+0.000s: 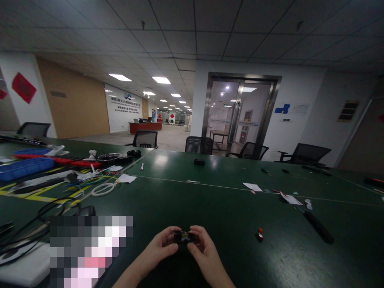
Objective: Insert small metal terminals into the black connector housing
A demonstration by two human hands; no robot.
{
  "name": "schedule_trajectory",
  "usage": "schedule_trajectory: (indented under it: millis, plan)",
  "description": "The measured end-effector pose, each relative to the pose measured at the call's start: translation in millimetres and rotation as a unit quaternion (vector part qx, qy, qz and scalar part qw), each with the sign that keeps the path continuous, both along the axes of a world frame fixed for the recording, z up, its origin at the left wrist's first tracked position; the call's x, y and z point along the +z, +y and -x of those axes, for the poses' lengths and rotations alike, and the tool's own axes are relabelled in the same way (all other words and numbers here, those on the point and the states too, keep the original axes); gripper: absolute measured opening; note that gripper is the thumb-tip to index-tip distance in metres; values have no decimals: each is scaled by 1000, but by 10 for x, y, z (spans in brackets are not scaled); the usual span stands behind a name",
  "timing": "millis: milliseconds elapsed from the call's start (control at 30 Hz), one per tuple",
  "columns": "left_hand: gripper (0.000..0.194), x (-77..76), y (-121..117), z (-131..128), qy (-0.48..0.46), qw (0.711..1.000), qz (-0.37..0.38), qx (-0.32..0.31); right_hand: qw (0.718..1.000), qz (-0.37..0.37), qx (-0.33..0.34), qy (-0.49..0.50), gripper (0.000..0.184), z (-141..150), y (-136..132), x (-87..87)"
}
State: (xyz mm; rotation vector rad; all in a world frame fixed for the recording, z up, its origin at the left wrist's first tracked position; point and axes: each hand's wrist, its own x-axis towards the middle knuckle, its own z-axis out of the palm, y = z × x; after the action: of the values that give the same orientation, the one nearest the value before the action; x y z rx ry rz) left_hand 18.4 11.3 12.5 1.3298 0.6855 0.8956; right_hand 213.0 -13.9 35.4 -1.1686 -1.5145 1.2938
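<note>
A small black part (pixel 184 237) with a yellowish strip along its top is held between my two hands, just above the green table. My left hand (pixel 163 245) grips its left end, with the thumb on the near side and the fingers behind. In the same way, my right hand (pixel 202 245) closes on its right end. The kind of part is too dark and small to make out. To the right of my hands stands a small red and white item (pixel 259 235) with an orange-red top.
The green table (pixel 222 212) carries a black-handled tool (pixel 318 226) at right and a black box (pixel 199 162) farther back. At left lie a coiled white cable (pixel 103 189), blue trays (pixel 27 169), black cables and a small wrench (pixel 142 166). A blurred patch covers the lower left.
</note>
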Motion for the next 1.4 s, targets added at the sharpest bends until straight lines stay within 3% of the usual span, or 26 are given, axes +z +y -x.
schedule_trajectory:
  millis: [300,500,900,1167,1400]
  plan:
    - [47,-4,3,9,17,1000,-27,3,1000,9,2,-5,34,23,-19,79]
    - [44,-14,3,16,16,999,-32,4,1000,19,11,1,38,9,-4,41]
    - [46,101,-48,0,23,1000,-21,5,999,41,15,32,48,-9,5,36]
    - [45,41,-30,-17,1,1000,-28,14,999,14,14,40,50,0,53,-51]
    - [50,1,-6,-11,1,1000,-13,17,999,32,1,21,46,-6,-9,60]
